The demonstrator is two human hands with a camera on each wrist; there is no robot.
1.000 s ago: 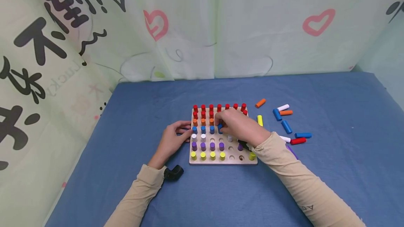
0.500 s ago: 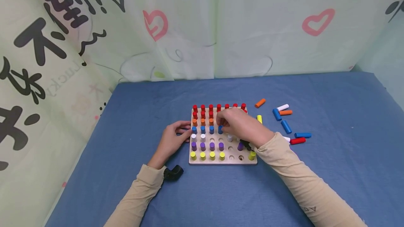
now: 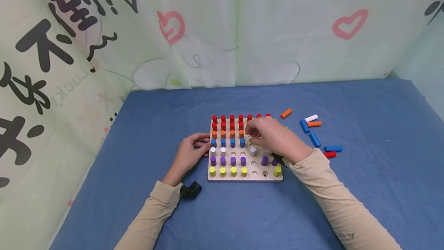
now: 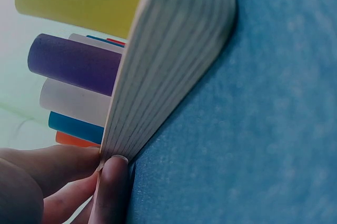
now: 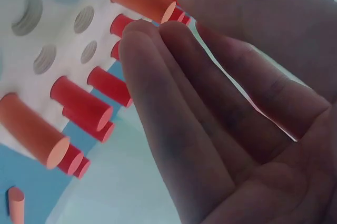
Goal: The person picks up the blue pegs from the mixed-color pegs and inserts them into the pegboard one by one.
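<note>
A pale wooden pegboard (image 3: 239, 178) bears rows of red, orange, blue, white, purple and yellow pegs, with several bare holes. At its left edge my left hand (image 3: 185, 157) holds on, thumb and fingertips against the board's side and upper edge in the left wrist view. Over the board's right half hovers my right hand (image 3: 274, 136), its fingers loosely bent; the right wrist view shows nothing between the thumb and fingertips. Just left of it stands a blue peg (image 3: 242, 142), fourth in its row. The right hand hides part of the right-hand columns.
Loose pegs lie on the blue tablecloth (image 3: 173, 107) right of the board: an orange peg (image 3: 286, 113), a white peg (image 3: 311, 118), several blue ones and a red peg (image 3: 330, 154). A printed curtain (image 3: 260, 49) hangs behind the table.
My right hand has let go of the blue peg, which now stands in its row, and has moved slightly right. The left hand has stayed on the board's edge.
</note>
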